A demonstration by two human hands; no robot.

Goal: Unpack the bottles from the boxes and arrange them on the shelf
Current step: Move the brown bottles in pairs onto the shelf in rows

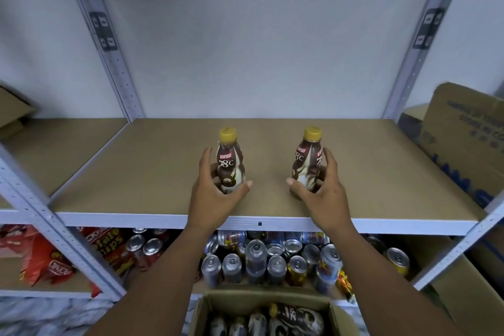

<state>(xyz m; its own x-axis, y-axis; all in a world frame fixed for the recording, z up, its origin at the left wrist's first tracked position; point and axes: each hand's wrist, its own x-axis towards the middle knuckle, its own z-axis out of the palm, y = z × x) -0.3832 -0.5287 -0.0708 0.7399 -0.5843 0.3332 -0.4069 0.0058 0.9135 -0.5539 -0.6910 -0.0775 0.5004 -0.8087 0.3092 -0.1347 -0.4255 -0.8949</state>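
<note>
Two brown coffee bottles with yellow caps stand upright on the brown shelf board (152, 166). My left hand (215, 191) cups the left bottle (229, 161) from the left, index finger straight and off the bottle, thumb stretched across its base. My right hand (321, 188) mirrors this around the right bottle (306, 161), fingers spread beside it and thumb lying in front of its foot. An open cardboard box (201, 311) below me holds several more of the same bottles (294, 319), lying down.
A large cardboard box (463, 139) stands at the shelf's right end, and another box corner (13, 112) shows on the left bay. The lower shelf holds several drink cans (275, 262) and red chip bags (46, 259). Grey metal uprights (114, 63) frame the bay.
</note>
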